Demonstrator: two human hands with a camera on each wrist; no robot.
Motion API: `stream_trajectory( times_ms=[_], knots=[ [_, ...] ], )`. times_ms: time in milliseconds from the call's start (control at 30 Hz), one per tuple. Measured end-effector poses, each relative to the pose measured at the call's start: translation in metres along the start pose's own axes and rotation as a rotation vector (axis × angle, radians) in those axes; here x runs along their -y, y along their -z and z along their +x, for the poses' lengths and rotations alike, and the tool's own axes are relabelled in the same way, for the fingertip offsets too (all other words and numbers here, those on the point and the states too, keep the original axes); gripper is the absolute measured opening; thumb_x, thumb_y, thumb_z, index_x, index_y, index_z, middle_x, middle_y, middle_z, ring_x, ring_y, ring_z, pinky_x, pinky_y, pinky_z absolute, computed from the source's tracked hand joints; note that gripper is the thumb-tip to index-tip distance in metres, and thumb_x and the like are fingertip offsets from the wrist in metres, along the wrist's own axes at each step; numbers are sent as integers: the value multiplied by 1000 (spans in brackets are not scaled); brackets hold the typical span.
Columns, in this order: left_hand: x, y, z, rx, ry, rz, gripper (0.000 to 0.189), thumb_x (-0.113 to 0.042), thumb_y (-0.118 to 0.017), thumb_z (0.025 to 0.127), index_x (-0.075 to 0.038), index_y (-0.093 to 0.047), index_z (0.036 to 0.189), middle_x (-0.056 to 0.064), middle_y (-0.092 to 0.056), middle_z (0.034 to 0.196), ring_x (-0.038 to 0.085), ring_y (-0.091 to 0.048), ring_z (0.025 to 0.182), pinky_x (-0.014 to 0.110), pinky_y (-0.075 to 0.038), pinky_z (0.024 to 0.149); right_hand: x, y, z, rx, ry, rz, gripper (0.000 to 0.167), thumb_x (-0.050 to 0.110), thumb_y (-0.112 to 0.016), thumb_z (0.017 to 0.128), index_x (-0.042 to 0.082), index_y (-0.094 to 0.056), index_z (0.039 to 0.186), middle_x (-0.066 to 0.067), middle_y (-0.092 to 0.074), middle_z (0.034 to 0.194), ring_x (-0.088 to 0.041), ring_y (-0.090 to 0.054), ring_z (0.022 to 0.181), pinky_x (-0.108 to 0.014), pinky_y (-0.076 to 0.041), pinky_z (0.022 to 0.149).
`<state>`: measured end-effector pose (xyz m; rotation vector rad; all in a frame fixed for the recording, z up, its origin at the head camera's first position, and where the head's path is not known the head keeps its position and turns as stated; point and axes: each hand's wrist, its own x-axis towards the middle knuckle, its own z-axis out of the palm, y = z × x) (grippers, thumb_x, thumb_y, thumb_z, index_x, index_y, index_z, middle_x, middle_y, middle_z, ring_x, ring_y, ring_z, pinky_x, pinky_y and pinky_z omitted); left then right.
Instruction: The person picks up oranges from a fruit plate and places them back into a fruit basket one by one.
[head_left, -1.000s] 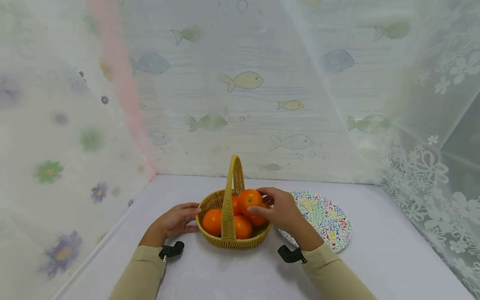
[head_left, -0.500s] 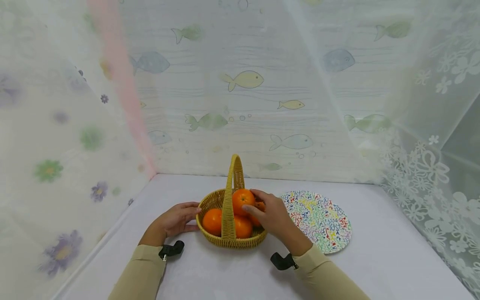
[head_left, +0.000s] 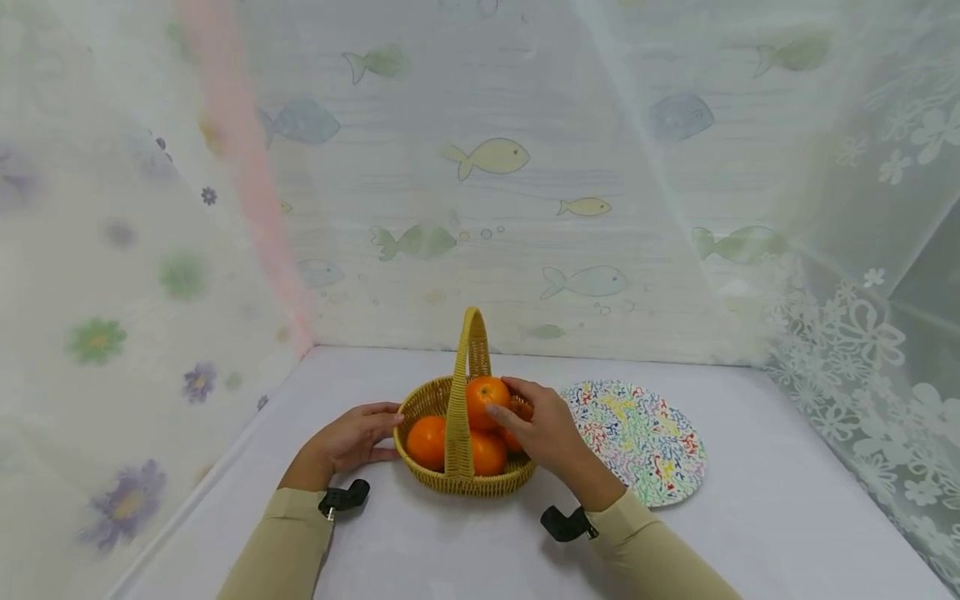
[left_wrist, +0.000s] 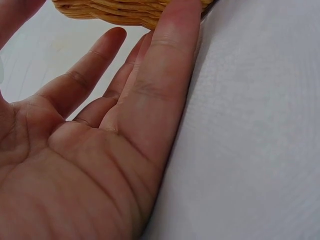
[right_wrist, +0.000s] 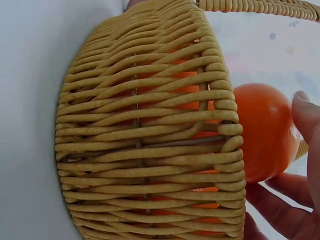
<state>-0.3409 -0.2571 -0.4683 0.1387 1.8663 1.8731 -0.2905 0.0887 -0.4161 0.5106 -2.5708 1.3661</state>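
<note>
A yellow woven basket (head_left: pixel 480 486) with a tall arched handle stands on the white cloth and holds several oranges. My right hand (head_left: pixel 551 433) grips the topmost orange (head_left: pixel 486 402), thumb at the front and fingers behind it. That orange lies over others, just right of the handle; the right wrist view shows it (right_wrist: pixel 262 132) rising past the basket's rim. At the basket's left end, my left hand (head_left: pixel 352 437) touches the wicker with nearly straight fingers. In the left wrist view its palm (left_wrist: pixel 90 170) faces the camera, one finger's side lying along the cloth.
A round plate-like mat (head_left: pixel 637 442) with multicoloured squiggles lies right of the basket, partly behind my right forearm. Sheer curtains printed with fish (head_left: pixel 491 157) and flowers (head_left: pixel 97 342) hang at the back and sides of the white-covered table (head_left: pixel 450 550).
Over the first half second my right hand shifted left with the orange, bringing it closer to the basket handle. Since then both hands have stayed nearly still.
</note>
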Motion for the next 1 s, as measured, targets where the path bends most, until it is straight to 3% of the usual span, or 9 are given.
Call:
stream_trajectory(
  times_ms=[633,800,1000],
  knots=[
    [4,2,4,-4,1,-7,65,-28,-63,104,0,-36,156,12,-56,148,20,-62,125,50,-56,101,-1,8,-2,14,-59,15,65,54,-75,91,21,-59,145,2,-64,140,-24,-56,135,-51,-50,111],
    [4,7,0,-3,-1,-2,67,-29,-63,104,1,-34,156,10,-57,147,18,-62,124,49,-56,102,2,13,1,6,-71,22,60,55,-73,93,25,-59,142,3,-63,140,-25,-54,137,-55,-44,115],
    [0,9,-5,-25,4,30,66,-29,-64,104,1,-37,155,11,-56,147,21,-60,126,51,-56,103,11,25,5,38,-49,-39,63,57,-68,95,19,-58,145,-4,-58,147,-29,-51,139,-58,-44,114]
  ],
)
